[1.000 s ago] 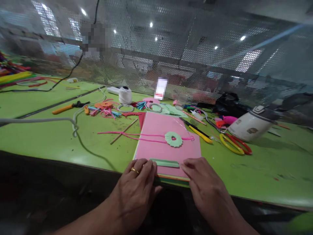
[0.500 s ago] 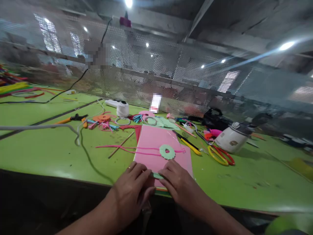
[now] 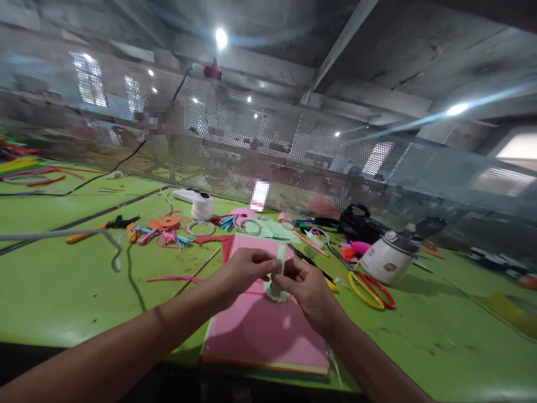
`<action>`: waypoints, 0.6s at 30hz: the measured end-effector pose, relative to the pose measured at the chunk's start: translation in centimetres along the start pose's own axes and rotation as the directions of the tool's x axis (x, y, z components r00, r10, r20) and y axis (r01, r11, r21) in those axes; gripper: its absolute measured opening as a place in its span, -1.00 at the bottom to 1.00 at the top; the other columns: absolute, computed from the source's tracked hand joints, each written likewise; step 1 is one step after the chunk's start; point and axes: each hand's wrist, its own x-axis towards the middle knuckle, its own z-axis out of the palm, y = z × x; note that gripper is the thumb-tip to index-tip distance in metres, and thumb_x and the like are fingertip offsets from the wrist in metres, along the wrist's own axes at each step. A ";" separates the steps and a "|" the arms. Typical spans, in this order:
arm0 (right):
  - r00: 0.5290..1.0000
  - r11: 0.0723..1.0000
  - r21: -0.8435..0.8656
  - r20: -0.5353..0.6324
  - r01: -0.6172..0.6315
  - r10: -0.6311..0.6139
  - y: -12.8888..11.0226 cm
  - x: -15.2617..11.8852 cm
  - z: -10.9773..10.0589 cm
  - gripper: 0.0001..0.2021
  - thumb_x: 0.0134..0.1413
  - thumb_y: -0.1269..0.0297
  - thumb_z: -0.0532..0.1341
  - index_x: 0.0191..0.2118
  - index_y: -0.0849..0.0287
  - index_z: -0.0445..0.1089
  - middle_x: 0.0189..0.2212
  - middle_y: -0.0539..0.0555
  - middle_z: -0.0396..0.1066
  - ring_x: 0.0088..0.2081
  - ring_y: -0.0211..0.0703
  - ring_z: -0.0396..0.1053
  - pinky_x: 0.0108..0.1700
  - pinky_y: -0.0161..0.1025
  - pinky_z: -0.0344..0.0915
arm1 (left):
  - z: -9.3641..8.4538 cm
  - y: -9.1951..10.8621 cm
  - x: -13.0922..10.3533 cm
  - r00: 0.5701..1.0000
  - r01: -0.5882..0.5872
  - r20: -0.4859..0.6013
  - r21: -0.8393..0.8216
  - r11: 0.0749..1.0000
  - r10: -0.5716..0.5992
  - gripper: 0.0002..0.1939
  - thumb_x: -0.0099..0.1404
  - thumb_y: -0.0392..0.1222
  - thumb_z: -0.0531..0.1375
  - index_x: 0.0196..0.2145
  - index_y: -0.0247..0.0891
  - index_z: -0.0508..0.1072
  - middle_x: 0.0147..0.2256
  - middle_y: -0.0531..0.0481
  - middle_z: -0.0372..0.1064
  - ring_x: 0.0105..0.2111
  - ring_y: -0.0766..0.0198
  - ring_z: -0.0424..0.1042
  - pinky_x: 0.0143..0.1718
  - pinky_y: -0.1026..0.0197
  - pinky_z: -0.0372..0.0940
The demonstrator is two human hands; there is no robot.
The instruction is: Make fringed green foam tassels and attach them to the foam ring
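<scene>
My left hand (image 3: pixel 245 274) and my right hand (image 3: pixel 308 288) are close together over a stack of pink sheets (image 3: pixel 264 341). Both pinch a narrow light green paper strip (image 3: pixel 281 253), which points upward between the fingertips. Just below lies a light green scalloped paper disc (image 3: pixel 276 294), partly covered by my fingers. A pink cord (image 3: pixel 174 278) runs from the stack out to the left; much of it is behind my left arm. Beside it, a thin wooden stick (image 3: pixel 205 263) lies at a slant.
On the green table (image 3: pixel 84 302), scissors with red and yellow handles (image 3: pixel 371 291) and a white kettle-shaped container (image 3: pixel 388 257) stand right. Pliers (image 3: pixel 103 228), a white spool (image 3: pixel 202 207) and orange paper pieces (image 3: pixel 165 223) lie left. A perforated screen (image 3: pixel 230 140) rises behind.
Both hands have moved forward from the stack's near edge to above the disc, lifting the green strip upright. The camera view has tilted up.
</scene>
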 end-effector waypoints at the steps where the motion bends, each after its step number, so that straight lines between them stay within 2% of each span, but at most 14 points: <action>1: 1.000 0.999 0.034 -0.020 -0.002 0.003 0.0 0.9 -0.2 -0.78 -0.13 0.21 0.33 -0.40 0.23 0.36 -0.52 -0.03 0.35 -0.48 -0.25 0.28 -0.38 -0.26 0.21 | 0.3 0.1 1.0 0.999 -0.005 -0.033 -0.047 0.999 0.003 -0.67 0.00 0.00 0.30 -0.48 -0.39 0.49 -0.54 0.00 0.35 -0.49 0.34 0.27 -0.38 0.25 0.17; 5: 0.999 0.994 0.113 -0.049 0.014 -0.009 0.0 4.0 -1.5 -0.78 -0.20 0.27 0.37 -0.44 0.25 0.35 -0.53 -0.03 0.35 -0.45 -0.27 0.28 -0.32 -0.26 0.21 | 0.3 0.0 4.6 0.996 -0.041 -0.081 -0.111 0.993 0.032 -0.68 -0.13 -0.04 0.37 -0.54 -0.38 0.47 -0.61 0.05 0.30 -0.54 0.38 0.22 -0.40 0.25 0.13; 8: 1.000 0.981 0.191 0.002 0.016 -0.017 -0.3 5.5 -2.2 -0.78 -0.20 0.30 0.38 -0.48 0.24 0.32 -0.57 -0.08 0.30 -0.49 -0.33 0.22 -0.39 -0.33 0.15 | -0.5 -0.3 5.9 0.997 -0.039 -0.068 -0.196 0.980 0.026 -0.68 -0.14 -0.07 0.39 -0.58 -0.37 0.42 -0.61 0.07 0.29 -0.57 0.42 0.21 -0.43 0.27 0.12; 14: 0.983 0.949 0.305 0.182 -0.074 0.018 -0.3 6.3 -2.6 -0.79 -0.19 0.30 0.38 -0.48 0.21 0.33 -0.52 -0.04 0.36 -0.47 -0.31 0.27 -0.40 -0.33 0.17 | -1.8 -1.0 5.7 1.000 -0.004 -0.002 -0.321 0.947 0.004 -0.71 -0.05 -0.12 0.37 -0.56 -0.36 0.37 -0.60 0.06 0.30 -0.58 0.43 0.23 -0.44 0.28 0.12; 18: 0.974 0.950 0.280 0.212 -0.136 0.077 0.7 5.8 -3.0 -0.82 -0.12 0.26 0.35 -0.48 0.22 0.36 -0.55 -0.05 0.37 -0.54 -0.35 0.23 -0.47 -0.36 0.14 | -1.8 -1.9 5.3 0.996 0.053 0.091 -0.427 0.903 -0.015 -0.73 0.01 -0.13 0.35 -0.49 -0.34 0.35 -0.57 0.09 0.27 -0.56 0.44 0.25 -0.46 0.31 0.12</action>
